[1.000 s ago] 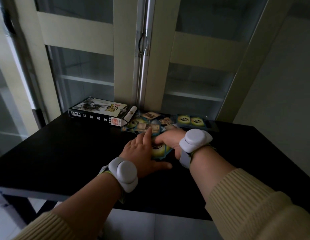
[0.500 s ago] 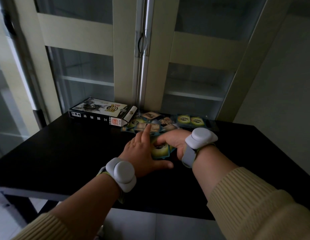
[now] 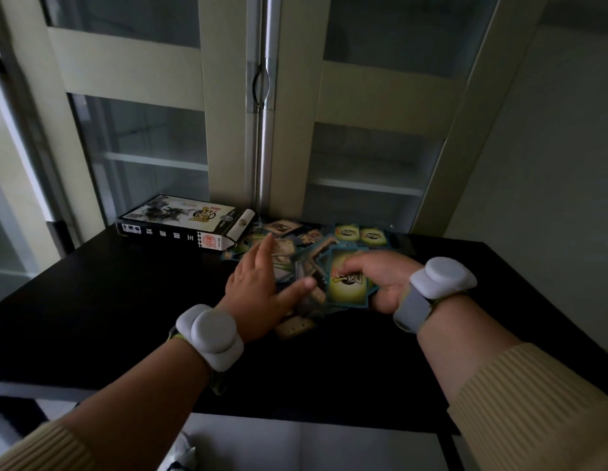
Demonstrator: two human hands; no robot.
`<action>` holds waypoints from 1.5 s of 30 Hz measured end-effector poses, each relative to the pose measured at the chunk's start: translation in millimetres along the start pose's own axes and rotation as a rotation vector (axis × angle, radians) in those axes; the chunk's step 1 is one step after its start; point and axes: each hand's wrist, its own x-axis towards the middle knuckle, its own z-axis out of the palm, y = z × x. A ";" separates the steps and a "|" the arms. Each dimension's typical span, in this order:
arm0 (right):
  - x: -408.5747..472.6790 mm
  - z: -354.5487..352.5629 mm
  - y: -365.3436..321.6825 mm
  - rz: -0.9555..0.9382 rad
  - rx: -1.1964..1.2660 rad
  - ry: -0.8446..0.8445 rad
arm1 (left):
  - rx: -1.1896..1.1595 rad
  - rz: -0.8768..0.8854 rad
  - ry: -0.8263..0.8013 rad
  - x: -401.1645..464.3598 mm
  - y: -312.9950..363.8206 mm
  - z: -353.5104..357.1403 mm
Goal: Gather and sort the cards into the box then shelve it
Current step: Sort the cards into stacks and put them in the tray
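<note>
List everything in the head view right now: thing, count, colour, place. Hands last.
card box: one, black sides with a white printed top, lying flat at the far left of the table, end flap open toward the cards
loose cards: many, count unclear, teal-edged with green-yellow backs, some face up, scattered at the far middle of the table
held cards: a small stack, count unclear, green-yellow back showing, in the right hand
table: one, black, across the foreground
cabinet: one, cream frame with glass doors, behind the table
wrist devices: two, pale grey, one on each wrist
left hand: fingers straight, reaching over the loose cards
right hand: grips the held cards
sleeves: two, cream ribbed knit, bottom corners
</note>
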 end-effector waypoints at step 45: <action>62.6 -31.3 14.3 -0.433 0.693 0.204 | -0.453 0.076 0.050 83.1 40.7 57.7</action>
